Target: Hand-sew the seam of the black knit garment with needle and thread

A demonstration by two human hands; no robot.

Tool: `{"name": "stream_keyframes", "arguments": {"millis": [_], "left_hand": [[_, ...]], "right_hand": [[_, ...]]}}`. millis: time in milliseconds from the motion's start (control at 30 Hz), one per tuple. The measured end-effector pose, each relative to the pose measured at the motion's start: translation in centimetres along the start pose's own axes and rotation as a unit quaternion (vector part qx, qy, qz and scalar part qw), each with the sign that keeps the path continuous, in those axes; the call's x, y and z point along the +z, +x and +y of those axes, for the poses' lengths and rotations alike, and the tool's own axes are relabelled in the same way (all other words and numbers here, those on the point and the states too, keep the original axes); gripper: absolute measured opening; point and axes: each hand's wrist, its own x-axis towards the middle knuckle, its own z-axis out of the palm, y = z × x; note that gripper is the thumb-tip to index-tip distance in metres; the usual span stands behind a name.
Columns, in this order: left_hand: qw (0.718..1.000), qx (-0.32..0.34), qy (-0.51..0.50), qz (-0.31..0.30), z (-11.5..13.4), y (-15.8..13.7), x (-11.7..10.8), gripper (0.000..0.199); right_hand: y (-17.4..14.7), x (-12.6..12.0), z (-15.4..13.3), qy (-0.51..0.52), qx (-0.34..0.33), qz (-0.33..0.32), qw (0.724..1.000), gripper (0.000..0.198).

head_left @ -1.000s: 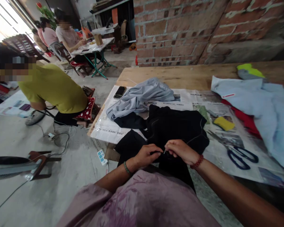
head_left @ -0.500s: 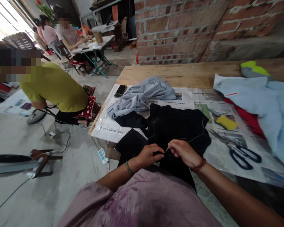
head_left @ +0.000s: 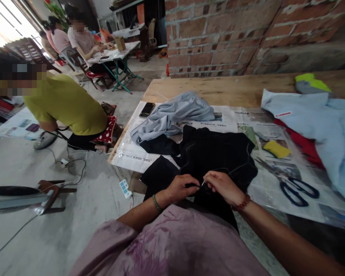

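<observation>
Pinched tight, the fingertips of the right hand [head_left: 222, 186] gripped 1 slim, pale, needle-like tool [head_left: 202, 183], while the left hand [head_left: 182, 188] clamped the near edge of the black garment [head_left: 217, 149], spread over the table [head_left: 224, 90] and drooping toward the lap. Tense stuff: 1 slip of that tip could have pricked the left fingers or snagged the cloth, dark folds hiding the spot! The drooping part might have dragged the rest down; the scissors [head_left: 278, 176], blades beside the garment, might have caught it. Print covered the newspaper [head_left: 132, 153], too small to read, and the pale garment [head_left: 307, 109] flashed a red label [head_left: 283, 114], its lettering blurred.
</observation>
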Motion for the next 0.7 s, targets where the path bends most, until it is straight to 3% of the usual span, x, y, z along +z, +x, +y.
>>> {"name": "stream_keyframes", "arguments": {"millis": [700], "left_hand": [[1.0,-0.009,0.026,-0.004,0.51,-0.12,0.56,0.012]], "right_hand": [[0.26,0.67,0.26,0.018,0.015,-0.032,0.999,0.02]]}}
